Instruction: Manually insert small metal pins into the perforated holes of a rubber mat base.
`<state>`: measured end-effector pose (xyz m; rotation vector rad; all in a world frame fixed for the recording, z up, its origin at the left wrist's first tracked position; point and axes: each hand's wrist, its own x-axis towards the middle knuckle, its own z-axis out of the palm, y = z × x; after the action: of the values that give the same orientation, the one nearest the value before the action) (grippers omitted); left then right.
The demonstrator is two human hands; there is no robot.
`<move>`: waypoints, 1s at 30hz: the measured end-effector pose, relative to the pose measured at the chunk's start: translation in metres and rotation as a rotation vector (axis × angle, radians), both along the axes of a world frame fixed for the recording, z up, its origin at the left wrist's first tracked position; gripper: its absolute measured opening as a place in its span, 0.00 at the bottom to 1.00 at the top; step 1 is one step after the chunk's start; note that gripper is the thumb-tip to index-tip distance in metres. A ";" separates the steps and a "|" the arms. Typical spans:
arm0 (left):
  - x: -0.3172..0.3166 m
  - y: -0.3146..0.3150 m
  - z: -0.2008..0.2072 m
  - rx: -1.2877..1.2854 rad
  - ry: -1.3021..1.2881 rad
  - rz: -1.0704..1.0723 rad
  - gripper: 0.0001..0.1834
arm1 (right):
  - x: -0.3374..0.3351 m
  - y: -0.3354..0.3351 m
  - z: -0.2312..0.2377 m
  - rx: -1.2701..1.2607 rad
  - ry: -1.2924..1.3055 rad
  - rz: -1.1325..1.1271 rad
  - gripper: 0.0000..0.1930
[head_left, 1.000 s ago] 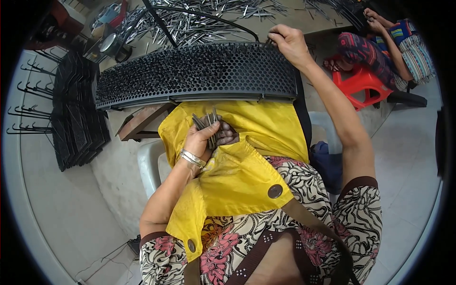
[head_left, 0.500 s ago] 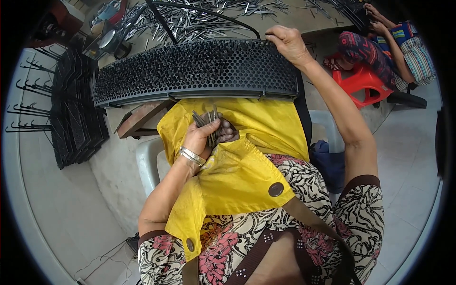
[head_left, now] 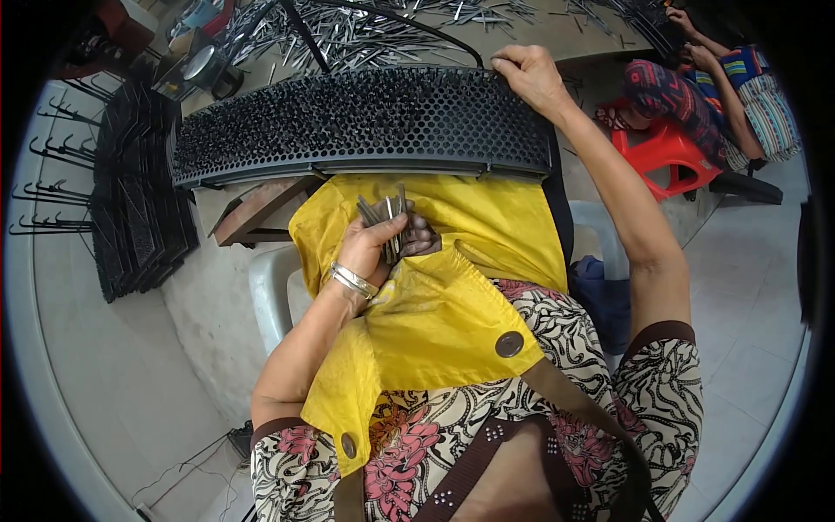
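Observation:
My left hand [head_left: 365, 248] is closed around a bundle of thin grey metal strips [head_left: 385, 211], held upright over the yellow apron [head_left: 504, 226] on my lap. Beyond it stands a long, slightly curved black perforated rack [head_left: 448, 130]. Many dark pieces stick out of its holes on the left and middle, while bare holes show at the right. At the rack's far right corner is my right hand [head_left: 532, 80], its thumb and fingers pinched together. Whatever is between those fingertips is too small to make out.
Loose metal strips [head_left: 383, 39] lie heaped on the table behind the rack. Black racks with hooked rods [head_left: 143, 191] are stacked at the left. A metal pot [head_left: 204, 68] stands at the back left. Another person [head_left: 731, 104] sits by a red stool [head_left: 670, 161] at the right.
The strips in my left hand have shifted slightly and spread a little at the top. My right hand stays pinched at the rack's far right corner, with only a slight movement.

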<state>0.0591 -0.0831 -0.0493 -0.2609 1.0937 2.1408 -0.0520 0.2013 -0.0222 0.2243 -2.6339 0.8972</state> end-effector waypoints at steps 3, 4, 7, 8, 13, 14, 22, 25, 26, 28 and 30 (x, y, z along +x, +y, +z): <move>0.000 0.000 0.001 -0.008 -0.014 0.012 0.11 | 0.001 0.003 -0.003 -0.029 0.033 -0.052 0.09; 0.000 0.000 0.000 -0.014 -0.014 0.008 0.11 | 0.002 0.004 -0.004 -0.003 0.063 -0.037 0.09; -0.001 0.000 0.000 -0.015 -0.015 0.004 0.12 | 0.001 0.005 -0.008 0.063 0.108 -0.012 0.09; -0.001 0.001 0.000 -0.009 -0.015 0.002 0.12 | 0.000 0.005 -0.009 0.103 0.126 -0.004 0.09; 0.000 0.001 0.001 -0.007 -0.012 -0.003 0.12 | -0.004 0.004 -0.009 0.148 0.107 0.011 0.08; 0.000 0.001 0.001 -0.014 -0.007 -0.003 0.12 | -0.005 0.002 -0.008 0.172 0.109 0.035 0.09; -0.001 0.000 -0.002 -0.004 -0.009 -0.005 0.13 | -0.001 0.000 -0.004 0.088 0.126 0.044 0.09; 0.000 0.001 -0.001 -0.010 -0.010 -0.005 0.13 | -0.001 0.000 -0.005 0.107 0.166 0.058 0.09; 0.000 0.001 -0.001 -0.017 -0.013 -0.002 0.13 | -0.002 0.001 -0.005 0.149 0.206 0.078 0.10; 0.000 0.001 -0.001 -0.015 -0.011 -0.006 0.13 | -0.001 0.001 -0.004 0.152 0.207 0.080 0.09; 0.000 0.001 -0.001 -0.012 -0.010 -0.010 0.13 | -0.002 0.002 -0.004 0.155 0.208 0.083 0.08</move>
<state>0.0590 -0.0819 -0.0502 -0.2708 1.1009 2.1228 -0.0543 0.2032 -0.0260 0.4439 -2.5151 0.6557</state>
